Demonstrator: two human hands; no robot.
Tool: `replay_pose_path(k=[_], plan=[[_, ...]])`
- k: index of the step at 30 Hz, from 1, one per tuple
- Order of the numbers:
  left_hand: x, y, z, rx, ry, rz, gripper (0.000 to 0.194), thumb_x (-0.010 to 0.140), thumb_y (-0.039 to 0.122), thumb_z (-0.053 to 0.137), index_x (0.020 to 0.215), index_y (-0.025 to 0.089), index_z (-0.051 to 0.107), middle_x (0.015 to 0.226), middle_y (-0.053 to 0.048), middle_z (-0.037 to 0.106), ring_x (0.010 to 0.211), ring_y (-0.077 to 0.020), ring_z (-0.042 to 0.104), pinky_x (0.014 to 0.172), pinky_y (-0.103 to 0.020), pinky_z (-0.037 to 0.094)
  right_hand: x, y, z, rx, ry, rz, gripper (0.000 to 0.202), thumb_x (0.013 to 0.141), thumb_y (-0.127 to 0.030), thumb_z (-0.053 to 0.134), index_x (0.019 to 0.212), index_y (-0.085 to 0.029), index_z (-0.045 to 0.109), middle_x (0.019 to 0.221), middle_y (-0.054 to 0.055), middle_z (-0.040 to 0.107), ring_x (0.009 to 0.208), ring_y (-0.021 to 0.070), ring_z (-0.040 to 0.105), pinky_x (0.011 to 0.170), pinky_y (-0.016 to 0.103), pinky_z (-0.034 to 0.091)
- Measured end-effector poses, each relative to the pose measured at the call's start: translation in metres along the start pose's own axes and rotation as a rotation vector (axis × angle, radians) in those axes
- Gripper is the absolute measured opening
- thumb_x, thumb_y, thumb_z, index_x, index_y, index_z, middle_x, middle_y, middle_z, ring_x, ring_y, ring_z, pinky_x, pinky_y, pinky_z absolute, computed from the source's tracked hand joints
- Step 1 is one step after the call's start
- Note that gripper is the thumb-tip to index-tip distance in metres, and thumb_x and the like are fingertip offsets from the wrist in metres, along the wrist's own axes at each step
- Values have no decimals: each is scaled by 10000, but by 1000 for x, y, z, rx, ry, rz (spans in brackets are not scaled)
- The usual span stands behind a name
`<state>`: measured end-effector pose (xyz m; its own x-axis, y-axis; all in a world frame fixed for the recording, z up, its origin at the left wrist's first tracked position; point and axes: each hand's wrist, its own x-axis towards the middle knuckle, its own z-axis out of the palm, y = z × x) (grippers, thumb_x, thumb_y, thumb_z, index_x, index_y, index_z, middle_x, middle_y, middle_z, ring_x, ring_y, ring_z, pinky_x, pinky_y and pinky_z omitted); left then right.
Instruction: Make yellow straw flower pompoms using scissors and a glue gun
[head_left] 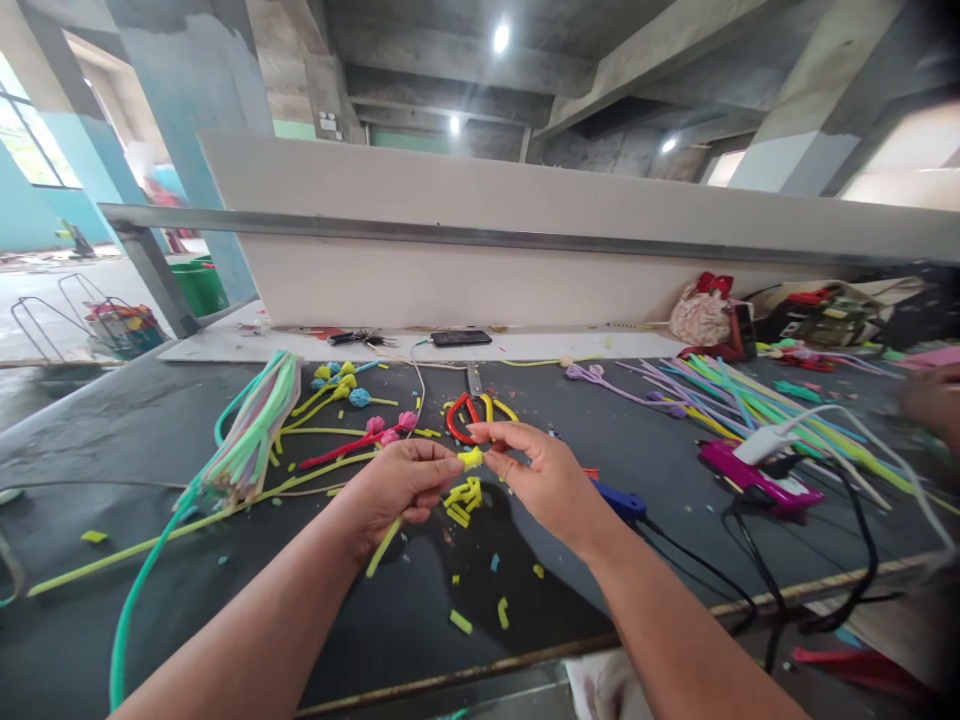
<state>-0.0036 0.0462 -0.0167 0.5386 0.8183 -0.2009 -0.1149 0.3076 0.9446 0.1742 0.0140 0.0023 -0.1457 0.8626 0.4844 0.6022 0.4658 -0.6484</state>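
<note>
Between my two hands, above the dark table, is a small yellow flower piece (471,459). My left hand (411,482) pinches its left side, and a yellow stem (384,548) sticks out below that hand. The thumb and fingers of my right hand (538,478) are closed at the flower piece's right side. Just beneath lies a small pile of cut yellow pieces (463,500). Scissors with red and yellow handles (474,408) lie behind my hands. Pink flower buds (390,430) on stems are to the left, with yellow and blue ones (341,383) farther back.
A bundle of pastel strips (259,435) is at the left, more coloured strips (750,400) at the right. A magenta power strip (757,478), cables and a blue tool (621,500) lie right. A phone (461,338) lies at the back. Another person's hand (934,405) shows at the right edge.
</note>
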Motion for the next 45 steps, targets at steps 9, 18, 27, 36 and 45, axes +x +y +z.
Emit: replay_pose_path(k=[9,18,27,36,45], plan=[[-1,-3,1,-1,-68,18,263,687,346,694,664,131,544,527,52,439,385,-15,341,332,-131,292,0,-4,-6,48,-108,14,143,772,-195,604,871,-223,704,871,6,714,809,145,650,764,260,490],[-4,-4,7,274,-93,86,120,673,223,657,722,124,612,587,23,535,468,-70,491,494,-231,490,0,12,-8,193,-152,280,196,770,-346,600,792,-191,718,734,5,704,695,160,615,677,276,459],[0,-8,9,290,-14,136,88,650,167,647,655,112,579,574,7,579,514,-80,554,552,-213,475,1,22,-3,583,-165,465,187,667,-325,700,711,-143,711,629,17,649,600,121,534,642,265,416],[2,-10,12,210,22,116,203,706,240,647,830,143,520,592,46,529,407,-44,452,362,-162,395,2,17,6,517,-136,490,202,696,-336,673,747,-145,712,627,2,644,598,111,526,636,250,407],[3,3,-5,80,161,129,244,672,293,690,704,133,509,565,27,540,393,-17,382,320,-118,271,2,21,19,-122,-124,320,193,788,-287,547,890,-197,683,844,35,682,736,166,598,689,284,429]])
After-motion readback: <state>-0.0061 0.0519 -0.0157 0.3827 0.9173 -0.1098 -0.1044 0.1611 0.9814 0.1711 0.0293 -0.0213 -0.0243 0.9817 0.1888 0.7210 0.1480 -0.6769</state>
